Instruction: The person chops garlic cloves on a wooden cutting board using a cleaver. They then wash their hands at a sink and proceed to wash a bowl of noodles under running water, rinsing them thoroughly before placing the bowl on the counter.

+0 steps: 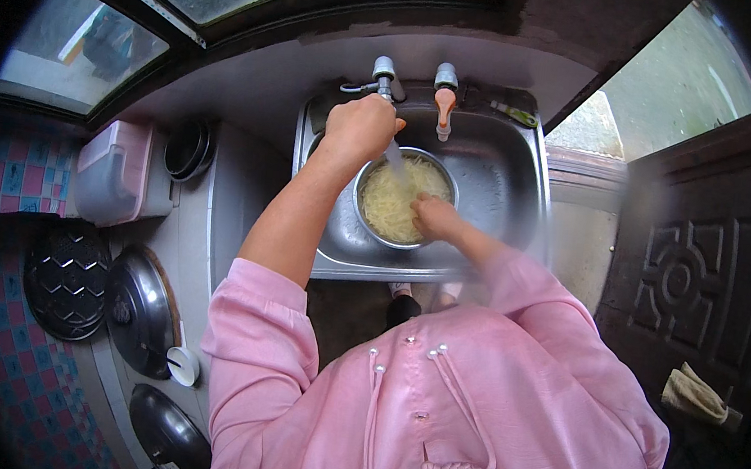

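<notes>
A round metal bowl (357,195) stands in the stainless steel sink (499,178), filled with pale yellow shredded vegetable (385,208) in water. Water (394,157) streams down into it from the left tap (383,72). My left hand (362,128) is on that tap, its fingers closed around the spout or handle, which it mostly hides. My right hand (435,216) is at the bowl's right side, fingertips down among the shreds; whether it grips any cannot be told. Just right of my left hand is a second tap with an orange handle (445,102).
A green-and-white peeler or similar utensil (514,113) lies on the sink's back right ledge. On the left counter are a lidded plastic bin (113,172), dark bowls (187,152), pan lids (141,310) and a white cup (183,366). A carved dark door (690,278) stands at the right.
</notes>
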Tool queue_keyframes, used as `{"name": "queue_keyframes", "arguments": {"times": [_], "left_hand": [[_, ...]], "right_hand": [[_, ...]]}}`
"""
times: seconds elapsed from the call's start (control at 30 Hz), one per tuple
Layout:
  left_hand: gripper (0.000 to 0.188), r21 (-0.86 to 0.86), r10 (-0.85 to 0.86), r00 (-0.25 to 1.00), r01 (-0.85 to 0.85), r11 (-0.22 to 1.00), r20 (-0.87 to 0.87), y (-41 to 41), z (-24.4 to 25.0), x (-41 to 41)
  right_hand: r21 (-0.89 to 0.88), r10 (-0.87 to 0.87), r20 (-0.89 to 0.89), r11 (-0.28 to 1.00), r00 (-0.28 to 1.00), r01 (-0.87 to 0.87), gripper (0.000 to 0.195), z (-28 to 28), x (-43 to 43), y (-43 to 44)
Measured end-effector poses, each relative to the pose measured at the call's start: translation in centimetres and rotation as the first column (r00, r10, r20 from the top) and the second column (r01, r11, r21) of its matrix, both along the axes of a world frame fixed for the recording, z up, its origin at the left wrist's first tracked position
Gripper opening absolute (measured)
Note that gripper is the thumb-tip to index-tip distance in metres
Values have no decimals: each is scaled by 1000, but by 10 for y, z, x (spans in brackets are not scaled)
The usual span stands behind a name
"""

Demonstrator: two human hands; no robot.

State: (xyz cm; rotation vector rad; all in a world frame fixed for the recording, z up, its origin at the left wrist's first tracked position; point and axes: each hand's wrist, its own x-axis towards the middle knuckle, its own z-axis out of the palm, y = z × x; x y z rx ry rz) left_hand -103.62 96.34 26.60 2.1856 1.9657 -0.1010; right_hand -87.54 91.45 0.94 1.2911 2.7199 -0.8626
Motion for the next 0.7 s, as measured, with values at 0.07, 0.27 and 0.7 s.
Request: {"name": "queue_keyframes", "arguments": {"times": [0.07, 0.27, 0.7], "left_hand": [[42, -14, 25, 1000, -25, 1000, -6, -3, 0, -3], [45, 44, 20, 998, -23, 999, 57, 2, -3, -6], [44, 90, 38, 999, -39, 995, 12, -8, -5, -13]], "right_hand": [[21, -41, -49, 999, 998, 42, 22, 6, -3, -5], [96, 82, -33, 992, 996, -79, 23, -32, -5, 3], [-78, -58, 7, 995, 998, 58, 25, 29, 22, -9]]}}
